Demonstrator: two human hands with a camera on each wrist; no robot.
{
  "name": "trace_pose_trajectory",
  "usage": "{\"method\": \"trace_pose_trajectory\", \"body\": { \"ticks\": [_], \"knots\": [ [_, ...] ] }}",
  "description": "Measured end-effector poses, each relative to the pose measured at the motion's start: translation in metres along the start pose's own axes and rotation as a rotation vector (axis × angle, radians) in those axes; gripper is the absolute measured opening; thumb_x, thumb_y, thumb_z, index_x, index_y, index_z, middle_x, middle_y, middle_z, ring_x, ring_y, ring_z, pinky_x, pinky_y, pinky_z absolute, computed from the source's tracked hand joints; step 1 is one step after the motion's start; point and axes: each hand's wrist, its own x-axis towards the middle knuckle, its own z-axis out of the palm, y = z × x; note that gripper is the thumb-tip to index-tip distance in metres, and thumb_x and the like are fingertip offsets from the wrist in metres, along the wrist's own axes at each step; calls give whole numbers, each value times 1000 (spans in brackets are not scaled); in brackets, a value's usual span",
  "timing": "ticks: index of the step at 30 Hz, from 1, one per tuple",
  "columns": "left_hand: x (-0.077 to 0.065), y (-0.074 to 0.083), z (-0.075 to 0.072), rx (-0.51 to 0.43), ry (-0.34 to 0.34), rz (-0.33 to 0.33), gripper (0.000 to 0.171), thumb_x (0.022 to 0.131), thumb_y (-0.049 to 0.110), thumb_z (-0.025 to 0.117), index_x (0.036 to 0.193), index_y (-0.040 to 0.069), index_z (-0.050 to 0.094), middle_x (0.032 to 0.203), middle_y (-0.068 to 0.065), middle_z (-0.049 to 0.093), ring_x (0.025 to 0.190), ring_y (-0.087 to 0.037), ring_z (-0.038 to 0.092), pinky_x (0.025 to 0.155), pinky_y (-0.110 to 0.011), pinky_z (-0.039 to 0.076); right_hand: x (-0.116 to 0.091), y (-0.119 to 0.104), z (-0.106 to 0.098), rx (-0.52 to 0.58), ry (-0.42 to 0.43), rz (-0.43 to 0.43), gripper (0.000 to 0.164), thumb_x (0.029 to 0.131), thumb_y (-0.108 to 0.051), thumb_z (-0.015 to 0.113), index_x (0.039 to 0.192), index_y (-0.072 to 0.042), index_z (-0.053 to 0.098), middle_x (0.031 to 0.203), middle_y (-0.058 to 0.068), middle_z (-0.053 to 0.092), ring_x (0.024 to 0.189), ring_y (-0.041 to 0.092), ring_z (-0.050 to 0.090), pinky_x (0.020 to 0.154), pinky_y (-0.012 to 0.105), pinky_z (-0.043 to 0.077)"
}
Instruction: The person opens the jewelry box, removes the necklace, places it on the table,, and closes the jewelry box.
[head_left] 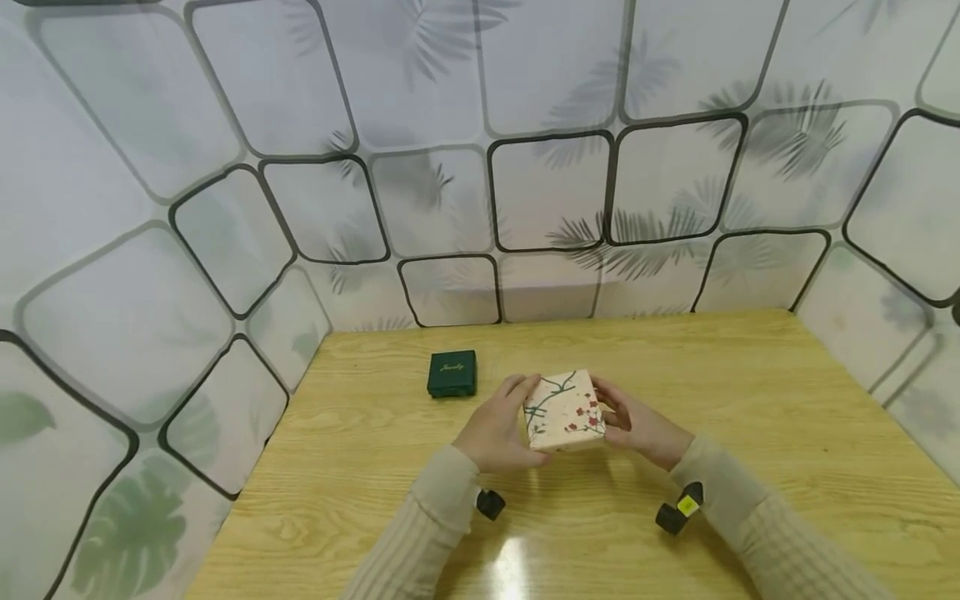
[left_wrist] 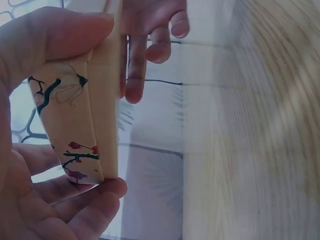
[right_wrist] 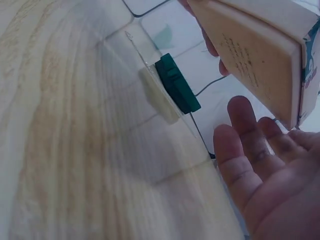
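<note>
A small cream box (head_left: pixel 564 411) printed with green branches and red blossoms is held tilted above the wooden table. My left hand (head_left: pixel 497 429) grips its left side; the left wrist view puts the thumb on one face and fingertips (left_wrist: pixel 112 187) along the opposite edge. At the right side, my right hand (head_left: pixel 637 423) holds the box by its edge with thumb and forefinger, the other fingers (right_wrist: pixel 245 120) hanging loosely. The box's plain underside (right_wrist: pixel 250 55), with faint lettering, shows in the right wrist view. The right thumb is hidden there.
A dark green lidded box (head_left: pixel 452 373) with gold lettering stands on the wooden table (head_left: pixel 360 500), behind and left of the hands. Patterned pale curtain (head_left: pixel 547 192) hangs around the table's back and sides. Small black devices (head_left: pixel 671 518) sit at the wrists.
</note>
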Motion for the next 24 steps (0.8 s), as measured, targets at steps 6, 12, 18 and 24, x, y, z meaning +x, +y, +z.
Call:
{"method": "trace_pose_trajectory", "body": {
  "ticks": [6, 12, 18, 24],
  "knots": [
    [-2, -2, -1, -18, -9, 2, 112, 66, 42, 87, 154, 25, 20, 151, 1, 29, 125, -22, 46, 99, -42, 44, 2, 8, 5, 19, -28, -54, 117, 81, -12, 79, 154, -16, -12, 159, 18, -8, 139, 20, 26, 103, 23, 37],
    [-4, -2, -2, -34, -29, 8, 114, 67, 40, 87, 155, 25, 17, 152, 0, 26, 127, -23, 44, 100, -42, 43, 5, 8, 13, -25, 52, -42, 119, 75, 5, 78, 154, -8, -11, 158, 22, 3, 129, -1, 37, 102, 18, 35],
    [-3, 0, 0, -95, -49, 27, 114, 72, 45, 84, 156, 29, 8, 156, 3, 17, 133, -20, 36, 102, -44, 41, 5, 7, 14, -39, 86, -47, 117, 73, 5, 79, 154, -9, -4, 155, 22, 17, 125, 8, 45, 100, 21, 39],
    [-4, 4, 3, -106, -9, 52, 112, 70, 47, 84, 156, 24, 14, 148, 3, 28, 126, -14, 41, 101, -41, 42, 2, 6, 15, -23, 66, -70, 117, 75, 6, 78, 154, -7, -6, 155, 24, 15, 126, 9, 44, 101, 22, 39]
  ]
}}
